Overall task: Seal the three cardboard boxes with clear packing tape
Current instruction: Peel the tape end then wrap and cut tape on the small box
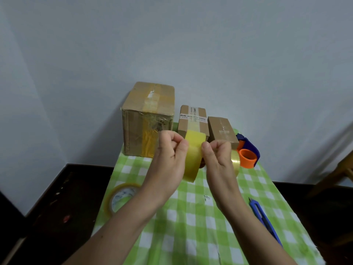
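My two forearms reach up from the bottom edge, both hands clamped on a roll of clear packing tape (193, 155) over a green-check table (191, 217).

L to R: a spare roll (119, 196) lies flat near the table's L edge. The big box (147, 119) stands at the back w/ old tape on top & front. My left hand (170, 150) curls round the roll's L side to steady it on edge. My right hand (217, 152) pinches its face, prob. picking for the loose end. Behind are the mid box (192, 121) w/ a label and the small box (221, 129) just beside it, then a blue & orange dispenser (248, 150). A blue knife (265, 220) lies near the R edge, handy for cutting.
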